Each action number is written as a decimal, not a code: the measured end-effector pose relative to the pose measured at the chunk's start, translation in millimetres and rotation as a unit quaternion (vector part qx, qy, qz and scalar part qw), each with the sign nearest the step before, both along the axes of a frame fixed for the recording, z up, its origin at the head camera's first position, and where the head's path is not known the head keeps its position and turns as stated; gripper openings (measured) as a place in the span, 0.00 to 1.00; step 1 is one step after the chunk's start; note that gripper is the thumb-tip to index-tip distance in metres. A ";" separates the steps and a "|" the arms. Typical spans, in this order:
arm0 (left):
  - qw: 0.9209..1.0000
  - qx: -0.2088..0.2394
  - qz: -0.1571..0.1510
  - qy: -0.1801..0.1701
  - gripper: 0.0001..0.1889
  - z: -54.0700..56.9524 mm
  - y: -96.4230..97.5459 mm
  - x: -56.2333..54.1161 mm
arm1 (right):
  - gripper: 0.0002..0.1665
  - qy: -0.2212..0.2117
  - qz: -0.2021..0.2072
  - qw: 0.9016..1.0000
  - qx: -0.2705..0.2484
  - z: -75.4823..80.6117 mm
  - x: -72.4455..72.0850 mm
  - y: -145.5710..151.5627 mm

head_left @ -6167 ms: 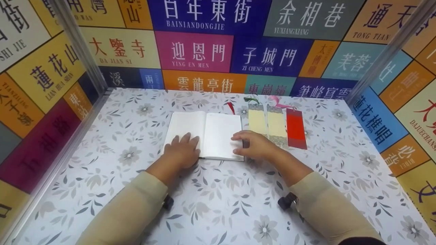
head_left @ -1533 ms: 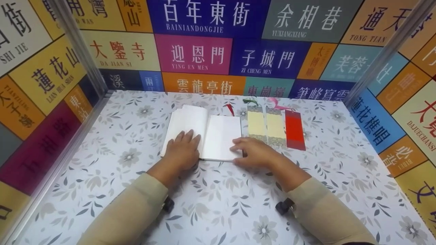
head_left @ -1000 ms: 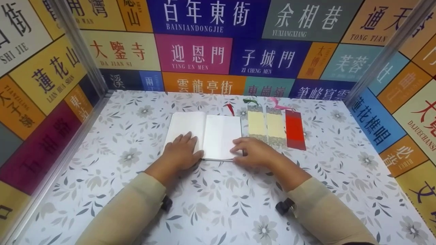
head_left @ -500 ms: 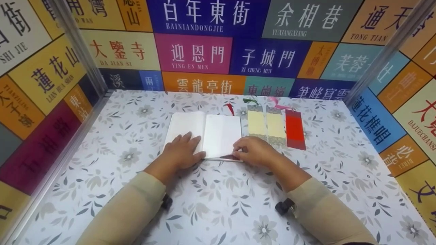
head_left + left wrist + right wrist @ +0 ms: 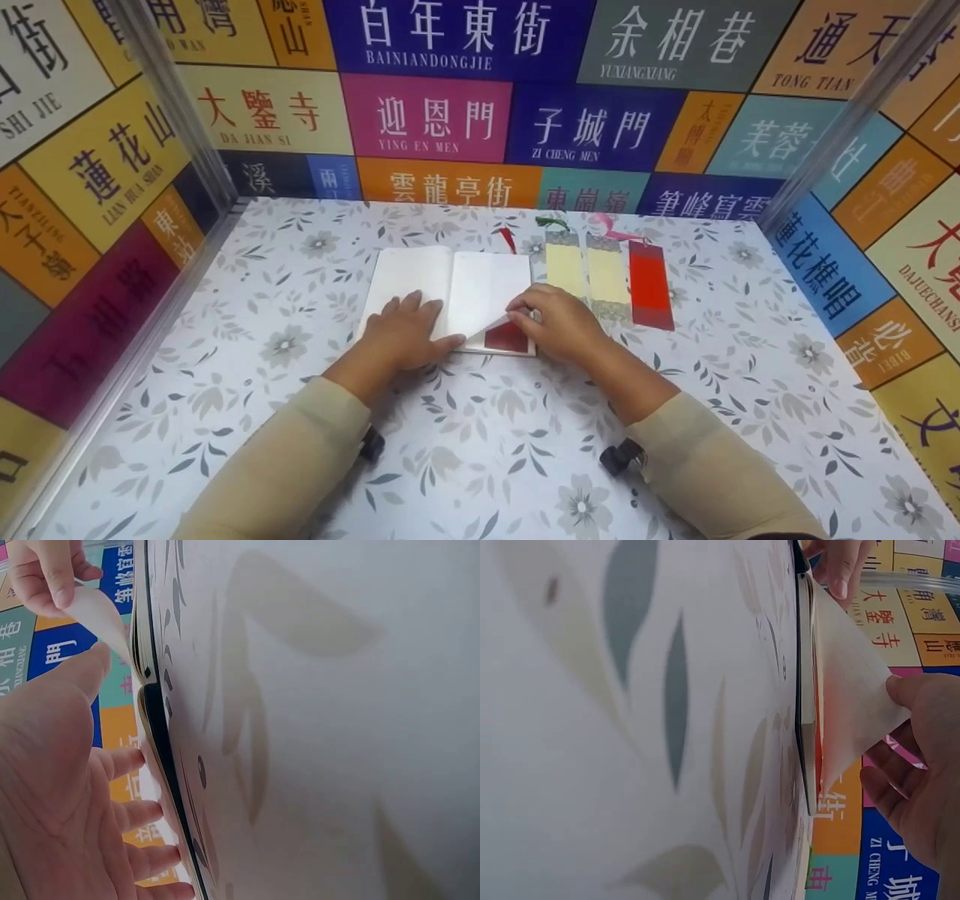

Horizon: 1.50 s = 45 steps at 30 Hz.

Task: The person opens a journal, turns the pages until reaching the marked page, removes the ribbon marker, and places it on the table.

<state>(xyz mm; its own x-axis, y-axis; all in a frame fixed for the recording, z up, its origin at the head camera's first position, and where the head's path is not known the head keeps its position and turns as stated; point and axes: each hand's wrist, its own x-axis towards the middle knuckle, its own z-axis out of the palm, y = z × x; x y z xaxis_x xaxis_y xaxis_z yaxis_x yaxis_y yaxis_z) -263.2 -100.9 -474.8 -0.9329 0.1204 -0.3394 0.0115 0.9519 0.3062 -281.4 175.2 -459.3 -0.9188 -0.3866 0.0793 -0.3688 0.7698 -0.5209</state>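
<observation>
An open notebook (image 5: 411,271) with blank white pages lies on the table. My left hand (image 5: 403,330) rests on its left page, fingers spread and the thumb reaching over the lower middle. With thumb and fingertips my right hand (image 5: 564,321) pinches the lower right corner of a page (image 5: 855,682) and lifts it. Under the raised corner shows a dark red bookmark (image 5: 508,337), its upper part hidden by the page. A red tassel (image 5: 508,240) sticks out past the notebook's top edge.
To the right of the notebook lie two cream bookmarks (image 5: 564,270) with patterned grey ends, one with a green ribbon, one with a pink ribbon. Beside them is a red bookmark (image 5: 651,285). Panels with Chinese lettering (image 5: 435,116) enclose the flower-patterned table (image 5: 480,465).
Loose leaves on the left side have settled flat under the left hand. The right hand has taken a page corner and raised it up and leftward, uncovering the dark red bookmark.
</observation>
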 end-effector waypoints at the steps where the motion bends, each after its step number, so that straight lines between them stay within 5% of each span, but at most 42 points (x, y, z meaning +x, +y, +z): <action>1: 1.000 0.002 0.005 -0.002 0.54 0.3 0.4 0.0 | 0.09 0.006 0.001 1.000 -0.004 0.4 0.2 -0.5; 23: 1.000 -0.015 -0.006 0.027 0.57 1.1 5.2 -1.3 | 0.10 0.111 0.017 0.992 -0.061 11.4 5.7 -17.1; 45: 0.999 0.002 0.026 0.025 0.45 5.9 8.2 1.4 | 0.14 0.114 0.007 0.990 -0.085 12.5 7.4 -19.9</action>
<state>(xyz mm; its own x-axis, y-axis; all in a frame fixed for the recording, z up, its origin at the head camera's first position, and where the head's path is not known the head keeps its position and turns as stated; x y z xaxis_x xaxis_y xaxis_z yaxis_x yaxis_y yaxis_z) -261.8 -92.7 -469.0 -0.9539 0.0715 -0.2915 -0.0234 0.9505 0.3098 -274.0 155.3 -446.8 -0.8640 -0.3626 0.3493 -0.5020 0.6726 -0.5437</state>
